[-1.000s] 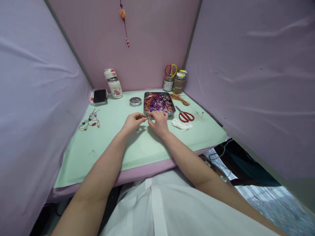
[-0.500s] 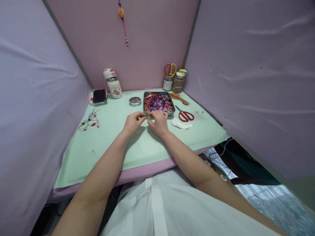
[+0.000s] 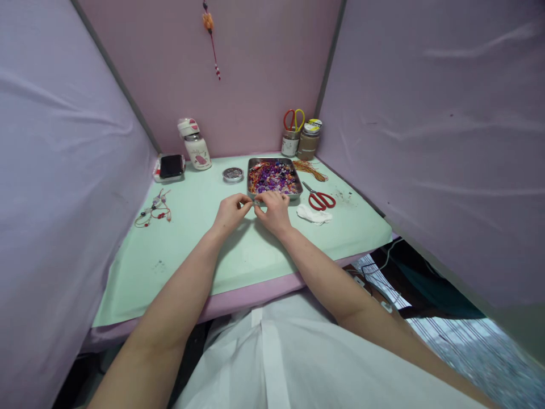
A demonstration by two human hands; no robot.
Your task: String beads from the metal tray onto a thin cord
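My left hand (image 3: 232,211) and my right hand (image 3: 272,210) meet fingertip to fingertip in front of a metal tray (image 3: 301,192). Both are closed in a pinch. Between the fingertips is something small, too tiny to name. In the tray lie purple, orange and dark beads (image 3: 275,177) with cords among them. Red-handled scissors (image 3: 321,200) lie to the right of my right hand, their blades toward the tray. A crumpled white cloth or tissue (image 3: 314,215) sits just nearer than the scissors. Behind my left hand stands a round, shallow container (image 3: 233,174).
Beaded cords (image 3: 155,209) lie at the left of the green tabletop (image 3: 187,250). A phone (image 3: 172,166) and a white bottle (image 3: 198,152) stand at the back left. Jars, one a scissors holder (image 3: 290,145), and a bundle of brown cords (image 3: 311,169) are at the back right.
My hands keep the same pinched pose, with hardly any movement. The whole view has shifted very slightly.
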